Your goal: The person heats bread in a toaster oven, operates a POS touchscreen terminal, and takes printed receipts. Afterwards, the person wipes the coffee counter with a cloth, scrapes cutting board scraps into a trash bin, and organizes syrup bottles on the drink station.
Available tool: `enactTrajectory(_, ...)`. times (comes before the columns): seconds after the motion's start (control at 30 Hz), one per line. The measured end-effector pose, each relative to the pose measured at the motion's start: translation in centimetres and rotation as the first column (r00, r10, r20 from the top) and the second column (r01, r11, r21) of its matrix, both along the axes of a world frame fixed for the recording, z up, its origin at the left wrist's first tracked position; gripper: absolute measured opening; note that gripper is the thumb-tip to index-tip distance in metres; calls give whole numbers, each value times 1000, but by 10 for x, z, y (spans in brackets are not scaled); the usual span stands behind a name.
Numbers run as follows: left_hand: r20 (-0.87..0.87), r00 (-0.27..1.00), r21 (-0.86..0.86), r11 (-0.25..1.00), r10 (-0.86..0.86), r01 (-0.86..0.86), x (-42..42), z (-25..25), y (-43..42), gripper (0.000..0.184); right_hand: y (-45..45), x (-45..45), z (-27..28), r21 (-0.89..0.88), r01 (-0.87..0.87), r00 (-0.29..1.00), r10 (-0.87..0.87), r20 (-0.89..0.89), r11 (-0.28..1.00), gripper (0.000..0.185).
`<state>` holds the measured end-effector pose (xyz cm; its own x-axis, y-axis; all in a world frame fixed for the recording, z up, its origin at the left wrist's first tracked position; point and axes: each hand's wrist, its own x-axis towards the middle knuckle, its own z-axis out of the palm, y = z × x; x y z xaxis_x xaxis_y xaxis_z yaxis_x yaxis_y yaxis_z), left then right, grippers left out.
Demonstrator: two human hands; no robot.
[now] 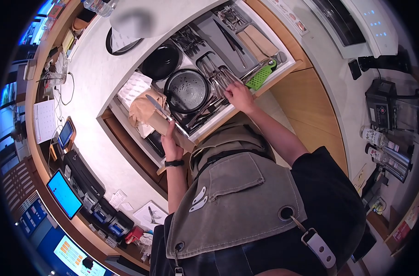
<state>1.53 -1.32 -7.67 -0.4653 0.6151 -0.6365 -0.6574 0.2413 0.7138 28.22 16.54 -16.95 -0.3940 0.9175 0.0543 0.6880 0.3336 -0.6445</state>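
My left hand (171, 140) is gripping a brown paper sleeve (158, 122), and a shiny thing that looks like a knife (159, 108) is lying along it. My right hand (240, 96) is bending over the silver cutlery (216, 76). Its fingers are curling in, but I cannot tell if they are pinching a piece.

I think I am picking at the cutlery now, with the sleeve waiting in my other hand. The next move seems to be calling for a light pinch on one piece and a steady left hand.

Between my hands, a speckled dark bowl (187, 91) is sitting, with a black bowl (161, 62) just behind. A green tool with holes (263, 77) is lying near my right hand. All around, the drawer (291, 67) is standing open beside the white counter (87, 85).
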Motion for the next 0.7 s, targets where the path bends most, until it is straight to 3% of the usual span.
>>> enactTrajectory(0.07, -18, 1000, -4, 1000, 17, -17, 3, 2, 1, 27, -3, 0, 11, 52, -28, 998, 31, -51, 998, 11)
enactTrajectory(0.17, -43, 998, -3, 999, 39, -39, 9, 10, 6, 23, -15, 2, 29, -150, -18, 953, -28, -300, 989, 9)
enactTrajectory(0.27, -28, 999, 10, 1000, 22, -22, 8, 10, 6, 23, -37, 20, 31, -72, -100, 941, 71, -331, 992, 8)
enactTrajectory(0.3, -28, 999, 12, 1000, 23, -22, 8, 13, 8, 23, -44, 28, 35, -157, -120, 962, 75, -262, 980, 13)
enactTrajectory(0.4, -4, 1000, 17, 1000, 14, -14, 8, 11, 11, 26, -53, 41, 44, 98, -245, 939, 261, -222, 965, 17)
enactTrajectory(0.5, 6, 1000, 24, 1000, 4, -4, 7, 11, 18, 26, -43, 48, 26, -19, -410, 897, 399, -192, 912, 19)
enactTrajectory(0.7, 12, 999, 55, 998, 35, -36, 2, 13, 25, 18, -33, 44, 19, -105, -439, 889, 415, -191, 892, 20)
